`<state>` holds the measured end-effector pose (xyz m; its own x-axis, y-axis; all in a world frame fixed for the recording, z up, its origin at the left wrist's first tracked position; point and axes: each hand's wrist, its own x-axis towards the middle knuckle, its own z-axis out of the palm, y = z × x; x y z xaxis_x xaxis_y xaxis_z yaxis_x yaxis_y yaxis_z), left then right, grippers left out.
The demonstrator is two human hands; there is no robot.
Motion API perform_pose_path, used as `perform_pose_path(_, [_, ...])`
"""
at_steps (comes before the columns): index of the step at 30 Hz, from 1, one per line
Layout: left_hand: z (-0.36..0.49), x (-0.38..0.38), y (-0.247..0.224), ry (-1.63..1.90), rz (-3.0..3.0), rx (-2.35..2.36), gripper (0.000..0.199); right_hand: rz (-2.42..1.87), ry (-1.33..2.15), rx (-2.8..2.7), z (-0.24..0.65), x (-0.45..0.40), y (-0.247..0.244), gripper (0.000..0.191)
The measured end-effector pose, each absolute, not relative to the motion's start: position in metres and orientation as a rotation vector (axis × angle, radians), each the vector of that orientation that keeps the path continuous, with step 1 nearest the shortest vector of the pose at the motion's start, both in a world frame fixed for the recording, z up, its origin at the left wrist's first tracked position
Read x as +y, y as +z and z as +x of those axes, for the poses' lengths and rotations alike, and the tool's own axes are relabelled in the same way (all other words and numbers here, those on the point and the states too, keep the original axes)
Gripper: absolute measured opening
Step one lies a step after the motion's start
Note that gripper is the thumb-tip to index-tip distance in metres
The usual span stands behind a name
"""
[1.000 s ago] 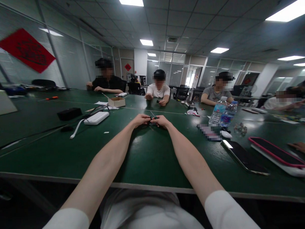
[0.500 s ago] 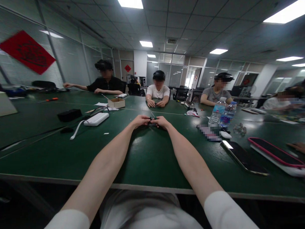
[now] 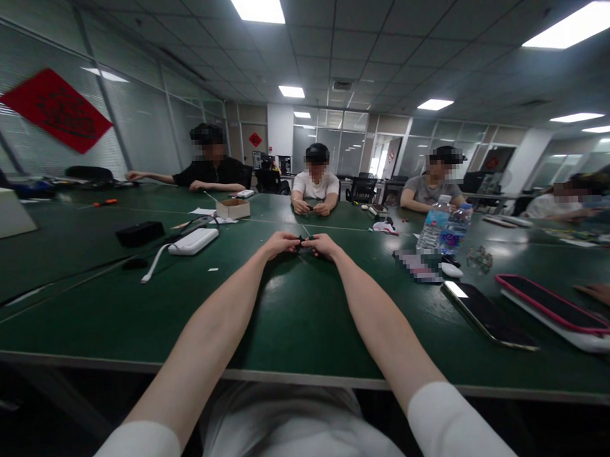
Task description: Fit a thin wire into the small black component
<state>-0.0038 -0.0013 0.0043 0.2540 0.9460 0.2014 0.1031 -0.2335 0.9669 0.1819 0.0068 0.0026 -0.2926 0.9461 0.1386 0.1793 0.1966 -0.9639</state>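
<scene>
Both my arms reach forward over the green table (image 3: 298, 322). My left hand (image 3: 281, 244) is closed, its fingertips pinching a small dark object (image 3: 300, 242) whose kind I cannot make out. Right beside it, my right hand (image 3: 321, 246) is closed round a thin tool (image 3: 306, 231), whose slim shaft points up and away to the left; its handle is mostly hidden by the fingers. The two hands nearly meet at the dark object.
Left are a white power bank (image 3: 194, 241), a black box (image 3: 140, 233) and an open carton (image 3: 233, 208). Bottles (image 3: 433, 224), a black phone (image 3: 488, 315) and a pink-rimmed phone (image 3: 552, 303) lie or stand right. Several people sit around, one person (image 3: 315, 185) opposite.
The view has shifted very slightly. My hands stay in nearly the same place, still closed on the small object and the tool.
</scene>
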Motion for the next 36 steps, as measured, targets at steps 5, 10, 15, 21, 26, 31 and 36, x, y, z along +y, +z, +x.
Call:
perform_pose_path(5, [-0.003, -0.004, 0.006, 1.119, 1.572, 1.021, 0.042, -1.096, 1.171, -1.647, 0.18, 0.002, 0.006, 0.023])
perform_pose_path(10, [-0.003, -0.008, 0.008, 1.122, 1.573, 1.014, 0.044, -1.11, 1.17, -1.65, 0.18, 0.001, 0.007, 0.024])
perform_pose_path(15, [-0.003, -0.008, 0.008, 1.117, 1.585, 0.999, 0.045, -1.108, 1.171, -1.66, 0.18, 0.004, 0.005, 0.025])
perform_pose_path(21, [-0.003, -0.004, 0.006, 1.107, 1.595, 0.996, 0.047, -1.101, 1.176, -1.661, 0.18, 0.003, 0.005, 0.026])
perform_pose_path(26, [-0.003, -0.003, 0.006, 1.093, 1.601, 0.982, 0.048, -1.106, 1.182, -1.655, 0.181, 0.0, 0.007, 0.024])
perform_pose_path(31, [-0.005, -0.006, 0.007, 1.066, 1.606, 0.96, 0.048, -1.099, 1.186, -1.654, 0.183, -0.003, 0.007, 0.026])
perform_pose_path(36, [-0.005, -0.007, 0.007, 1.079, 1.585, 0.971, 0.047, -1.106, 1.183, -1.651, 0.181, -0.005, 0.008, 0.025])
